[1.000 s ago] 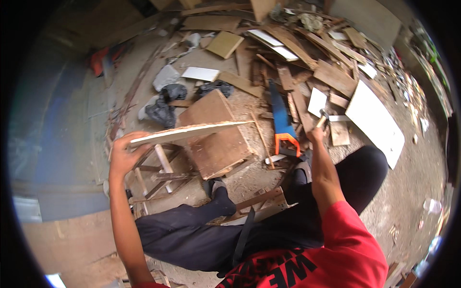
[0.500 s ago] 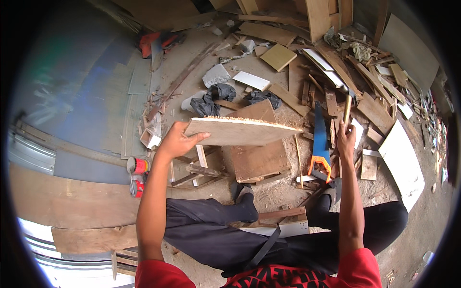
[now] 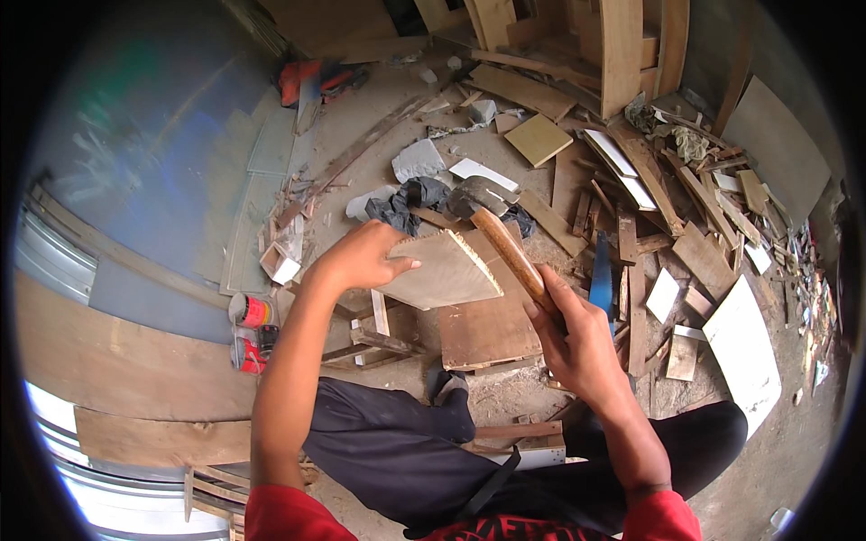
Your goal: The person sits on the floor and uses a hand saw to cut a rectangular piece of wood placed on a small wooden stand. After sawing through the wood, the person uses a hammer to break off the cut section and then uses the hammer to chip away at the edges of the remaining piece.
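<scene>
My left hand (image 3: 361, 257) is closed around the left end of a pale plywood board (image 3: 437, 268), thumb along its face. The board is tilted, its splintered rough edge facing up and to the right. In my right hand (image 3: 574, 338) is a wooden-handled hammer (image 3: 511, 254), fingers wrapped around the lower handle. Its dark metal head, smeared by motion, is just beyond the board's rough edge; whether the two touch, I cannot tell. Under the board stands a brown wooden box (image 3: 492, 329). Behind my right hand lies a handsaw with a blue blade (image 3: 602, 279), its handle hidden.
Scrap wood (image 3: 699, 257) is heaped to the right, with a large white panel (image 3: 747, 347) nearer me. Black plastic (image 3: 410, 203) and grey stone pieces (image 3: 418, 160) lie ahead. Red cans (image 3: 248, 311) stand at left beside leaning sheets. A low wooden piece (image 3: 519, 431) sits between my legs.
My right hand has swung the hammer leftward from above the saw to the board. The board has turned, its right end now nearer me. My view has shifted slightly.
</scene>
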Motion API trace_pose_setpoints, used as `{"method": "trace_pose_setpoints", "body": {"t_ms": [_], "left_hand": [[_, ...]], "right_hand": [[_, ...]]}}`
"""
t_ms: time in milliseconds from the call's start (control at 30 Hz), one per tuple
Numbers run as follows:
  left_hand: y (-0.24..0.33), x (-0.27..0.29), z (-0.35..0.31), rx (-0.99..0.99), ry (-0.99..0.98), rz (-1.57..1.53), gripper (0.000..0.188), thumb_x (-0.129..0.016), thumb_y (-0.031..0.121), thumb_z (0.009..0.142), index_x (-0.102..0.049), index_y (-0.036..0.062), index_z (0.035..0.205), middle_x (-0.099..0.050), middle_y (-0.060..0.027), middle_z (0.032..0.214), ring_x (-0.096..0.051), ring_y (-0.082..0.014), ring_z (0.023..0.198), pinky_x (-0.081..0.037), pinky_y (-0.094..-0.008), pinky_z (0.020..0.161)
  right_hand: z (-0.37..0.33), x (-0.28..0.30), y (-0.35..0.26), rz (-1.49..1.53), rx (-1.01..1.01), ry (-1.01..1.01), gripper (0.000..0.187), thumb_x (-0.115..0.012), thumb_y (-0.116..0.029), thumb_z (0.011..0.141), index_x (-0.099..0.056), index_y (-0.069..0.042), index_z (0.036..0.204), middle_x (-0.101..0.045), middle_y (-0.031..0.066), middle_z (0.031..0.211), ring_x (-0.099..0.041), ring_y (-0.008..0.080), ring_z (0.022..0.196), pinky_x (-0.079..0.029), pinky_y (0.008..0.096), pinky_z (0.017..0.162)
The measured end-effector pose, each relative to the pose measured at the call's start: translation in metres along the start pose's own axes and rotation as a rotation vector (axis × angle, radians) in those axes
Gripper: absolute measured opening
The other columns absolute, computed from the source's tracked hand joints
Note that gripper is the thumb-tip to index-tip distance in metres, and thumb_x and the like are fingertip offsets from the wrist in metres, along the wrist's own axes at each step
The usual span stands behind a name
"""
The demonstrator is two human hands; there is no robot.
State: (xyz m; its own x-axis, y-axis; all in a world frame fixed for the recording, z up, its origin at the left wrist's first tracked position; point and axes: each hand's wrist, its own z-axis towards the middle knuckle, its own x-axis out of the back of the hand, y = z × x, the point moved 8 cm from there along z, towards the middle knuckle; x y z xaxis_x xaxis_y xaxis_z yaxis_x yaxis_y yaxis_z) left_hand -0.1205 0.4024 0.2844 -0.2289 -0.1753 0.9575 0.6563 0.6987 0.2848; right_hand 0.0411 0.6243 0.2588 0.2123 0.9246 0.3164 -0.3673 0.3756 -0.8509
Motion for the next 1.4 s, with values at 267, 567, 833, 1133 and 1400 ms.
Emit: {"method": "trace_pose_setpoints", "body": {"t_ms": [267,567,833,1133,1400], "left_hand": [[0.003,-0.002,0.01,0.02,-0.103,-0.032,0.029,-0.075,0.022,0.083,-0.071,-0.0042,0.094,-0.067,-0.029,0.083,-0.067,-0.0442,0.083,-0.051,-0.0468,0.073],[-0.011,-0.004,0.025,0.014,-0.093,-0.093,0.029,-0.079,0.023,0.08,-0.072,-0.003,0.09,-0.067,-0.0268,0.08,-0.066,-0.0425,0.079,-0.052,-0.0436,0.073],[-0.005,0.001,0.034,-0.057,-0.024,-0.003,0.049,-0.089,0.046,0.064,-0.076,0.0011,0.081,-0.065,-0.0231,0.068,-0.065,-0.0415,0.07,-0.053,-0.0429,0.067],[0.004,-0.001,0.039,-0.07,-0.04,0.072,0.055,-0.088,0.054,0.06,-0.08,0.0126,0.094,-0.068,-0.0201,0.071,-0.067,-0.0394,0.071,-0.055,-0.0401,0.068],[0.007,0.0,0.036,-0.062,-0.034,0.095,0.056,-0.088,0.055,0.06,-0.08,0.0155,0.1,-0.068,-0.0197,0.073,-0.068,-0.0389,0.073,-0.056,-0.0407,0.07]], "right_hand": [[-0.013,-0.016,0.037,0.0,-0.296,-0.014,0.036,-0.058,-0.015,0.101,-0.054,0.008,0.129,-0.065,0.0262,0.086,-0.068,0.0355,0.072,-0.05,0.0395,0.064],[-0.023,-0.015,0.058,-0.017,-0.296,0.149,0.037,-0.054,-0.015,0.104,-0.053,0.009,0.132,-0.065,0.0222,0.091,-0.065,0.0264,0.077,-0.051,0.0378,0.073],[0.009,-0.003,0.087,0.235,-0.388,0.033,0.044,-0.071,-0.011,0.095,-0.045,0.001,0.128,-0.06,0.0001,0.073,-0.052,0.0054,0.063,-0.043,0.0221,0.057],[0.011,-0.015,0.083,0.057,-0.073,-0.015,0.038,-0.072,-0.016,0.094,-0.056,0.005,0.122,-0.06,0.01,0.073,-0.054,0.0143,0.063,-0.045,0.0298,0.058],[0.042,-0.006,0.069,-0.027,0.062,-0.187,0.036,-0.072,-0.013,0.094,-0.056,0.004,0.121,-0.058,0.0145,0.074,-0.057,0.0191,0.062,-0.046,0.0325,0.059]]}}
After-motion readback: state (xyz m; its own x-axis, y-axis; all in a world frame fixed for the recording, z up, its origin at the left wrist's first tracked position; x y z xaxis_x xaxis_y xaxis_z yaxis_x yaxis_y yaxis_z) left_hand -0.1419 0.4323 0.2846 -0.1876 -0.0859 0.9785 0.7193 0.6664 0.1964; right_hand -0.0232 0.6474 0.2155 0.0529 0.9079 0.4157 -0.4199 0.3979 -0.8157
